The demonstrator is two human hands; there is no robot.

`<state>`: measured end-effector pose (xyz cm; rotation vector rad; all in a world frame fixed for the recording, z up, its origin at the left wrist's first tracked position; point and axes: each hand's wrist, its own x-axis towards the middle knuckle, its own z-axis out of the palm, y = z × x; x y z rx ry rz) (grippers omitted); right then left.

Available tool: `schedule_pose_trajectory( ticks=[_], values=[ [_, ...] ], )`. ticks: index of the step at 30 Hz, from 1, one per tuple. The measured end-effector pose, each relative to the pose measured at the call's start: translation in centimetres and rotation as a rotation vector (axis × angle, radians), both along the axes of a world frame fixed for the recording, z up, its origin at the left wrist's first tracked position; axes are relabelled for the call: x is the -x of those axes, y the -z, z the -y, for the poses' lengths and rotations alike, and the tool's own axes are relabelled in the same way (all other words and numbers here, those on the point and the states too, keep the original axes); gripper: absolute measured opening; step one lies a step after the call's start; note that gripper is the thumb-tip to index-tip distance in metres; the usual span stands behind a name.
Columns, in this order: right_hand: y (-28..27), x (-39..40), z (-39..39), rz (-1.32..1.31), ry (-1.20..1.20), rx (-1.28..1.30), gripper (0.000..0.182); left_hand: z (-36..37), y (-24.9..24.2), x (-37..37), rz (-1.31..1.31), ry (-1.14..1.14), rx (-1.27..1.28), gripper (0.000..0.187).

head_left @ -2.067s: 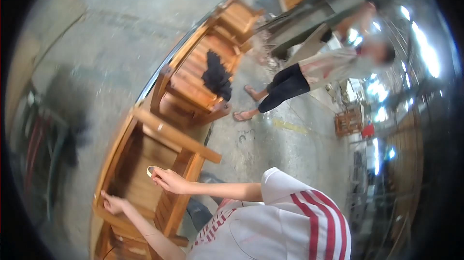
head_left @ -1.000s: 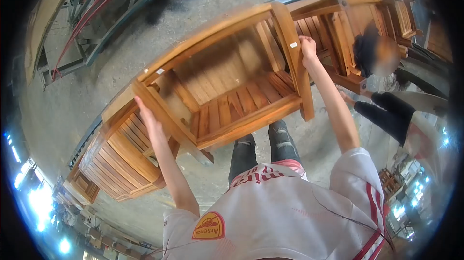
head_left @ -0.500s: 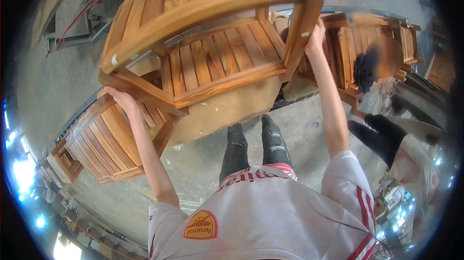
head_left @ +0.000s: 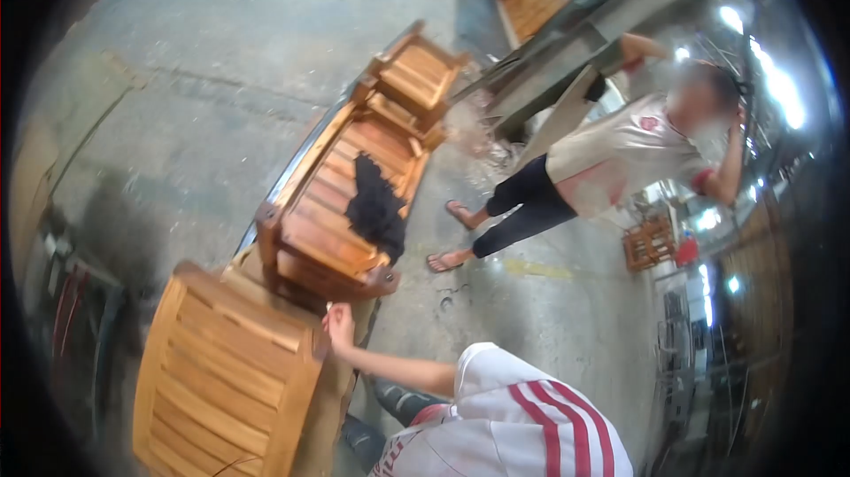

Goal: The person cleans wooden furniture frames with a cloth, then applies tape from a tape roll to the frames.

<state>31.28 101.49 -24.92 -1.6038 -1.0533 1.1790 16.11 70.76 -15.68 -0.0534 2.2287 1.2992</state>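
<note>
My right hand [head_left: 339, 326] is beside the near corner of a slatted wooden chair [head_left: 217, 380], its fingers curled together. I cannot make out whether they grip the chair's edge or hold something small. Only the broad slatted face and frame of this chair show, at the lower left. Just beyond my hand stands another wooden chair [head_left: 310, 242], with a bunched black cloth [head_left: 376, 211] lying on its slats. My left hand is out of view.
Another small wooden chair [head_left: 421, 69] stands farther along the row. To the right, a person [head_left: 611, 162] in sandals stands on the concrete floor with arms raised. A wooden frame [head_left: 651, 242] sits behind them. Metal framework [head_left: 88, 309] is at the far left.
My view has swung to the right, bringing the standing person and the cloth-covered chair into fuller sight. My left hand, earlier on the lifted chair, has left the view.
</note>
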Motion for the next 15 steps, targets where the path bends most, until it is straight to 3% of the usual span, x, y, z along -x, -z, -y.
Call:
schedule_pose_trajectory(
  ticks=[4,5,8,10,12,15],
  values=[
    [2.8,-4.5,1.1,0.100,0.014,0.115,0.013,-6.7,-0.6,-6.0,0.093,0.279,-0.019,0.058],
    [4.0,-5.8,1.5,0.236,-0.004,0.139,0.021,-8.2,-0.7,-7.3,0.115,0.346,-0.035,0.058],
    [6.2,-10.4,2.7,0.660,-0.334,0.306,0.026,-12.1,-1.3,-11.3,0.165,0.549,-0.087,0.059],
    [8.2,-13.4,3.5,0.658,-0.528,0.436,0.025,-14.1,-2.0,-13.7,0.180,0.662,-0.111,0.059],
    [8.7,-15.9,4.3,0.793,-0.791,0.325,0.021,-15.8,-2.7,-15.9,0.188,0.746,-0.123,0.060],
    [4.9,-19.2,4.1,0.432,-1.158,0.432,0.012,-18.1,-3.3,-18.4,0.188,0.856,-0.130,0.060]
  ],
)
